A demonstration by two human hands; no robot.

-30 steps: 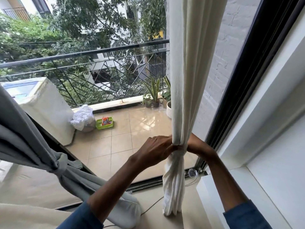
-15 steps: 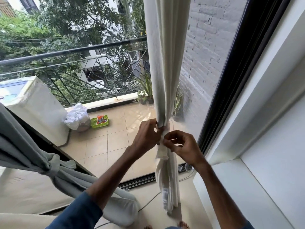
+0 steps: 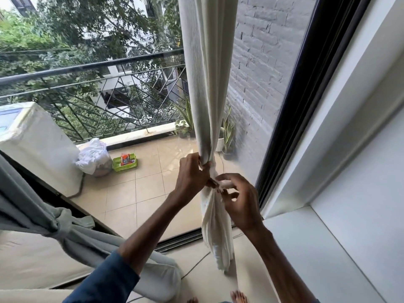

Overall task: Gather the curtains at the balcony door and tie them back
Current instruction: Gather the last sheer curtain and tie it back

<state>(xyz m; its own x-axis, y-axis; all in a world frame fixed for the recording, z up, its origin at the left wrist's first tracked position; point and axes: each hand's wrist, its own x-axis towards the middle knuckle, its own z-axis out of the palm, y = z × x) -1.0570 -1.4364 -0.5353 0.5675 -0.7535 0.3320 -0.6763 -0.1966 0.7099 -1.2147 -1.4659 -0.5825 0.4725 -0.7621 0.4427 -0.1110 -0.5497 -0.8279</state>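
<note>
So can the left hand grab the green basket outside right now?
Probably not. The left hand is busy gripping the white curtain, and the green basket sits out on the balcony floor, with what looks like the shut glass door in between.

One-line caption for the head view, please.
Left hand grips the gathered white curtain at the balcony door; right hand pinches fabric at its knot; grey curtain already knotted.

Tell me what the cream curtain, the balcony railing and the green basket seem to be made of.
The cream curtain: matte woven cloth, maybe cotton or linen; it bunches in soft folds. The balcony railing: dark painted metal, probably steel; thin rigid bars. The green basket: likely moulded plastic; bright uniform colour, slotted walls.
</note>
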